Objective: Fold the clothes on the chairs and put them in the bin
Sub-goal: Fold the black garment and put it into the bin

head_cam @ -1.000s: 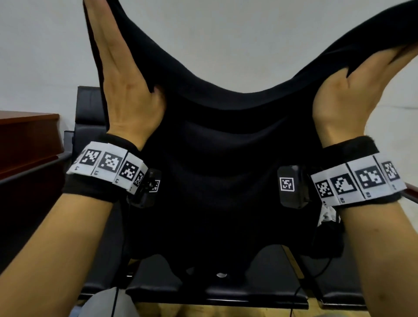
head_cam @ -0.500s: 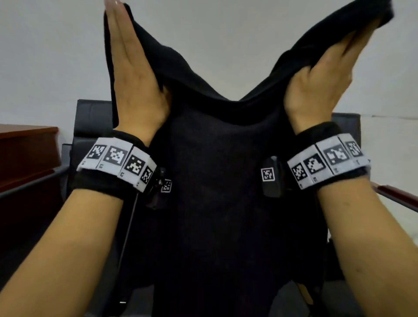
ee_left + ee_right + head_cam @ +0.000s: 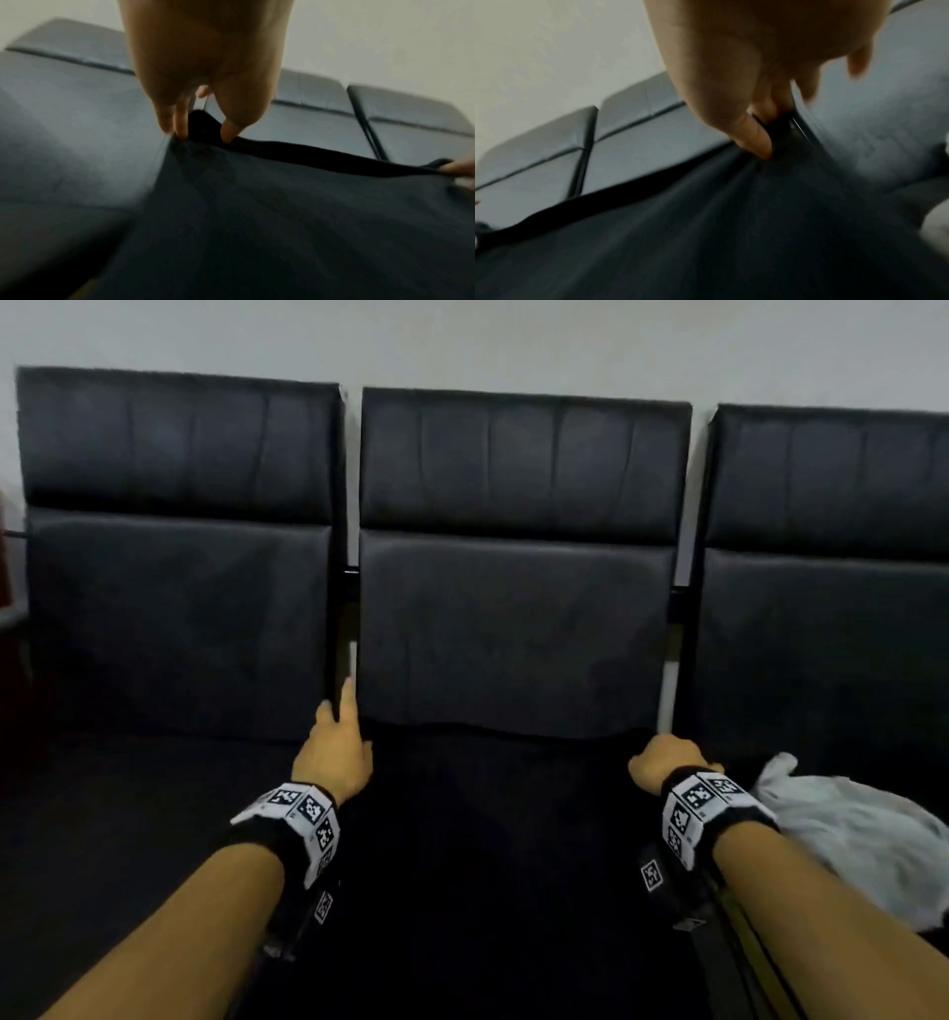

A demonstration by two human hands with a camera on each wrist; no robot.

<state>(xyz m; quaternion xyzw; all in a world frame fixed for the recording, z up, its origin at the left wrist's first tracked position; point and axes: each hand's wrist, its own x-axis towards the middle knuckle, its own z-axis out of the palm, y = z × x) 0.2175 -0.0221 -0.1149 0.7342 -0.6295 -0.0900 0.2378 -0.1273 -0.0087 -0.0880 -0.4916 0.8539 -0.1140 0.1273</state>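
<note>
A black garment (image 3: 493, 839) lies spread over the seat of the middle black chair (image 3: 518, 618), its far edge along the base of the backrest. My left hand (image 3: 336, 752) pinches the garment's far left corner (image 3: 203, 130) between thumb and fingers. At the far right corner (image 3: 775, 130) my right hand (image 3: 662, 760) pinches the same garment (image 3: 706, 233), thumb against fingers. The cloth (image 3: 282, 203) runs taut between the two hands. No bin is in view.
Black chairs stand to the left (image 3: 174, 567) and right (image 3: 832, 588) of the middle one, against a pale wall. A crumpled white garment (image 3: 842, 834) lies on the right chair's seat, close to my right wrist. Dark red furniture (image 3: 7, 629) shows at the left edge.
Both hands came down from head height, where they held the black garment up, and moved apart. The garment now lies flat on the middle seat, and the view tilted down to the chairs.
</note>
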